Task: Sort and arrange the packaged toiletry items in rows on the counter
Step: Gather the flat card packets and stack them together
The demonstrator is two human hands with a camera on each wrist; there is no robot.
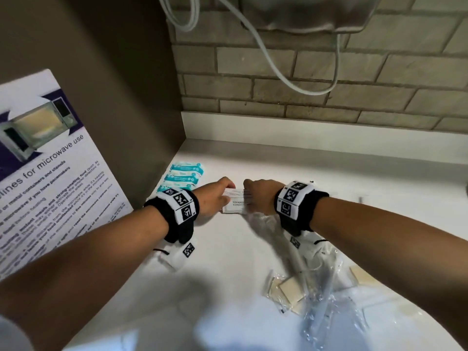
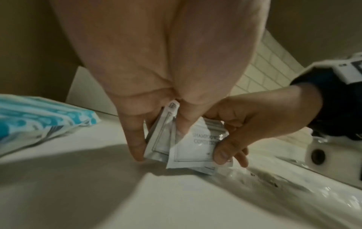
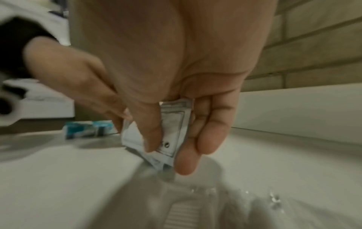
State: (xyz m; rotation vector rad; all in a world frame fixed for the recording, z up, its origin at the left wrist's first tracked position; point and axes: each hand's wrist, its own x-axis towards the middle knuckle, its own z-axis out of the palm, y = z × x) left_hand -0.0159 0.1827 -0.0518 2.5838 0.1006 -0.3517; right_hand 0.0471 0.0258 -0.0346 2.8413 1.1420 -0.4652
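Both hands hold a small stack of white shampoo and conditioner sachets (image 1: 234, 204) just above the white counter (image 1: 228, 262). My left hand (image 1: 217, 196) pinches the stack's left side, its thumb on the front sachet (image 2: 192, 148). From the right, my right hand (image 1: 255, 197) pinches the same sachets (image 3: 172, 133) between thumb and fingers. A row of teal and white packets (image 1: 186, 174) lies at the back left by the brown side panel; they show in the left wrist view (image 2: 39, 120) and the right wrist view (image 3: 88, 129) too.
Clear plastic packages (image 1: 321, 287) and flat beige packets (image 1: 288, 291) lie loose at the front right of the counter. A microwave-use notice (image 1: 43, 158) leans on the left. A brick wall (image 1: 329, 79) with a hanging white cable (image 1: 278, 69) stands behind.
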